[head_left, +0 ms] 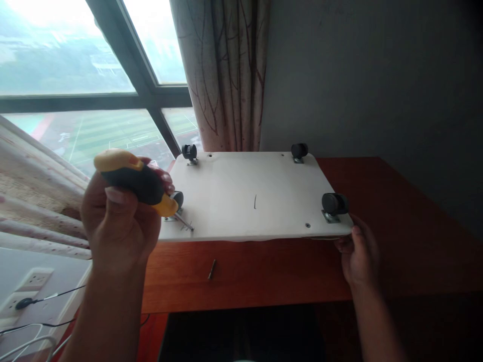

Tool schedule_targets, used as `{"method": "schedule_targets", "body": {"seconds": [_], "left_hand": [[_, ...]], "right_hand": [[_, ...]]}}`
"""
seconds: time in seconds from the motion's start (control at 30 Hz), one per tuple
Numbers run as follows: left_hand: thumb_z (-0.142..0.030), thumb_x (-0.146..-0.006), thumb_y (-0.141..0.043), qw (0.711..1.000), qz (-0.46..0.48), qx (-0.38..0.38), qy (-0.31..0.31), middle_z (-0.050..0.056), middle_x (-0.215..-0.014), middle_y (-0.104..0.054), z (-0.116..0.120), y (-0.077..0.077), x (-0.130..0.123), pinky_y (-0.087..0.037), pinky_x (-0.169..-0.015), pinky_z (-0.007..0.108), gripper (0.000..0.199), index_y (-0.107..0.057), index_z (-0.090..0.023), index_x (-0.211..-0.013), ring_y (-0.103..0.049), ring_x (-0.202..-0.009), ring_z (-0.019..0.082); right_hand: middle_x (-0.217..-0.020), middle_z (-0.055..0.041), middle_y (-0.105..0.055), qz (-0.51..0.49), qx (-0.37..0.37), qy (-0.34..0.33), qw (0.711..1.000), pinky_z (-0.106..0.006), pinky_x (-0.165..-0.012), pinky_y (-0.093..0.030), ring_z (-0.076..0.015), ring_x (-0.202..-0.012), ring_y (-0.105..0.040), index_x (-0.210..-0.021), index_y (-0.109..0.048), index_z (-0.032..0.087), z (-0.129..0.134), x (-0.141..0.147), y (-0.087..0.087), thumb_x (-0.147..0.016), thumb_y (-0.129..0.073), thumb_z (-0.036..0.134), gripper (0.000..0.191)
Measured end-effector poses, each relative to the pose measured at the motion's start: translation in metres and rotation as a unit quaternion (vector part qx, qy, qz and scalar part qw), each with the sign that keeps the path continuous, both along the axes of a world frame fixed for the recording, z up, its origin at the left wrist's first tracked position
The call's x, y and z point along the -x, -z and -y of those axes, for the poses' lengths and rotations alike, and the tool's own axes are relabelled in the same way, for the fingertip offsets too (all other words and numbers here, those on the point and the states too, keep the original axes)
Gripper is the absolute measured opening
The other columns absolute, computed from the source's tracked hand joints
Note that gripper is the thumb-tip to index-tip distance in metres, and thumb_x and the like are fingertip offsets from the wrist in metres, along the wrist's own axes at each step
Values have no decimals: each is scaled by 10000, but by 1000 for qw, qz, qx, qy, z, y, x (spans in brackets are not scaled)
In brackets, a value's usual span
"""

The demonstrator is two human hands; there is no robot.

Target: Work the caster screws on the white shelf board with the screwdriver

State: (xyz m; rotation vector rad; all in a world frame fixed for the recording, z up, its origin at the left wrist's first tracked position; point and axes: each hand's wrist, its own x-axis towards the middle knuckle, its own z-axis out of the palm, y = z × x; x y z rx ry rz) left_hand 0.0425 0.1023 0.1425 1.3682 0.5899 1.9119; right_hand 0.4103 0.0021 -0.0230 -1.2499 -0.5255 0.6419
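My left hand (121, 216) is wrapped round the yellow and black handle of a screwdriver (141, 182). Its shaft slants down to the right, and the tip meets a screw hole near the front left corner of a white board (226, 196). Black casters stand up at the board's corners; one caster (334, 203) is near the front right corner and another (299, 151) at the back right. At the front right corner, my right hand (360, 251) grips the board's edge, thumb at the rim and fingers partly hidden beneath. In front of the board lies a loose screw (212, 269).
The board rests on a reddish-brown wooden table (264, 271). Behind are a window (113, 120), a patterned curtain (230, 75) and a grey wall. At lower left, a wall socket (22, 296) has a black plug and cables. A dark surface lies below the table's front edge.
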Motion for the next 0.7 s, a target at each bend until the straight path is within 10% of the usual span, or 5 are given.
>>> {"method": "schedule_targets", "body": {"seconds": [0.43, 0.7], "left_hand": [[-601, -701, -832, 996, 27, 86, 21, 59, -826, -664, -1, -6, 7, -553, -571, 286, 506, -772, -161, -946, -600, -702, 173], [-502, -837, -764, 999, -47, -3, -6, 61, -926, -727, 1, -1, 4, -590, -618, 311, 390, -784, -165, -1033, -678, -785, 194]], "right_hand": [[-862, 8, -598, -3, 6, -1, 1000, -205, -494, -391, -74, -573, -490, -1158, -690, 226, 1, 1, -1, -833, -711, 473, 409], [-732, 30, -563, 89, -1, 74, 993, -226, -480, -359, -93, -534, -465, -1181, -662, 178, 4, 3, -4, -859, -673, 474, 437]]}}
